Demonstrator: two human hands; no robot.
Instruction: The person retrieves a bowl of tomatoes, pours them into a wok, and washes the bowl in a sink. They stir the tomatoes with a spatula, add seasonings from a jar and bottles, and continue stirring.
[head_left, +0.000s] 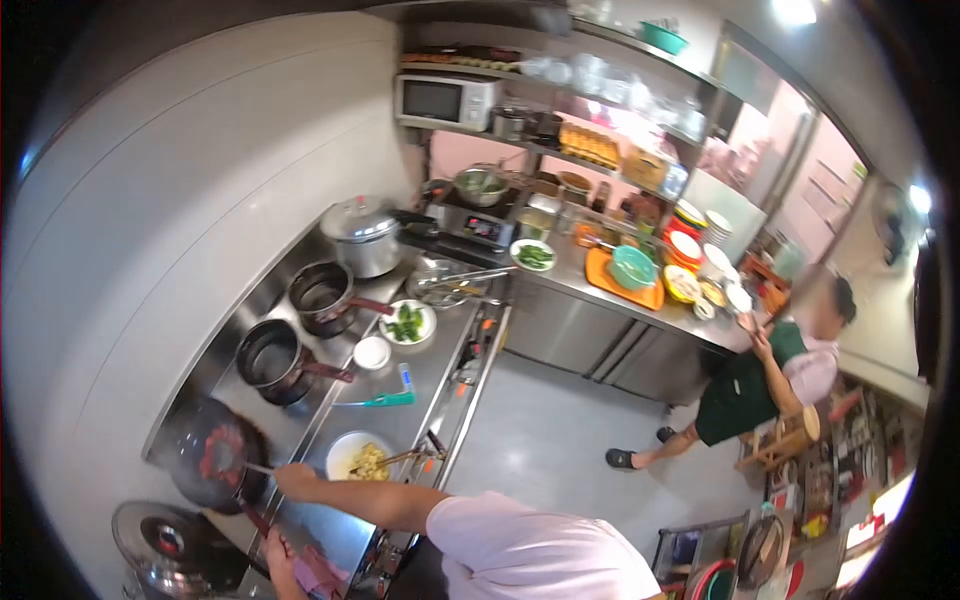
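My right hand (296, 483) is closed around the handle of a cooking utensil whose end reaches into the dark wok (185, 485). Red food pieces (222, 455), perhaps tomato, lie in the wok; some steam blurs them. Below, my left hand (281, 562) is closed on the wok's handle (256, 517), with a pink cloth (320, 574) beside it. Close to my right forearm stands a white plate (341, 452) of scrambled egg (368, 463), with chopsticks (402, 457) resting across it. The utensil's working end is hard to make out.
Two dark saucepans (270, 357) and a pressure cooker (362, 236) stand along the wall. A green-handled lighter (392, 399), white bowl (371, 352) and plate of green vegetables (408, 322) sit on the counter. A glass lid (165, 545) is lower left. Another person (765, 385) stands right.
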